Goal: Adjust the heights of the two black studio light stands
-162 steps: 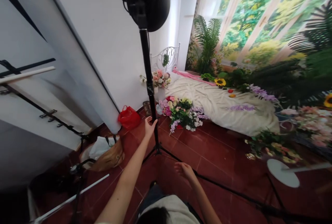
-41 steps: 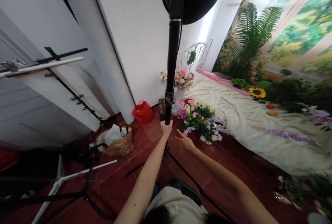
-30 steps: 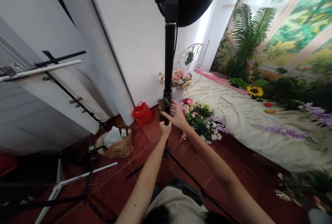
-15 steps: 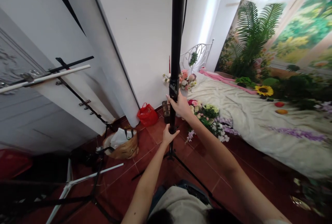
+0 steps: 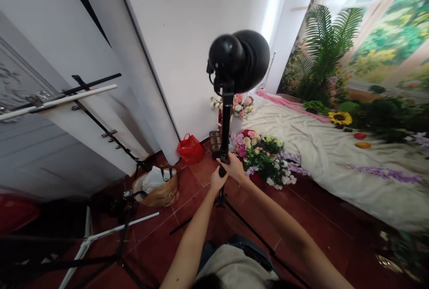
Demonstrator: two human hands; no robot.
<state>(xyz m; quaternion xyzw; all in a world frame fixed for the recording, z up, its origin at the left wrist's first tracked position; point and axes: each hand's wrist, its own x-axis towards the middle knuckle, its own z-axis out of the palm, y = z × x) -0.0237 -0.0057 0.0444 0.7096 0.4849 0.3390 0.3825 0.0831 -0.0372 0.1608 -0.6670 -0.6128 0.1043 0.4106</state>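
Lamp head (image 5: 239, 61) has dropped way down since the last frame, now upper center: rounded, shiny black plastic or metal, can't tell which. It's on the slim light stand (image 5: 226, 123), mid-frame. Right hand's (image 5: 235, 168) fingers are wrapped around that, left hand's (image 5: 218, 179) closed just below, probably to steady the top-heavy load. Crinkly red bag (image 5: 191, 148) left of center, soft rumpled blanket (image 5: 284, 132) to the right.

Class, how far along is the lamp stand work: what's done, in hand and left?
Done: the lamp now sits lower than moments ago.
In hand: the left hand grips the stand, the right hand just above it.
Left: perhaps letting go, since both hands are on it.
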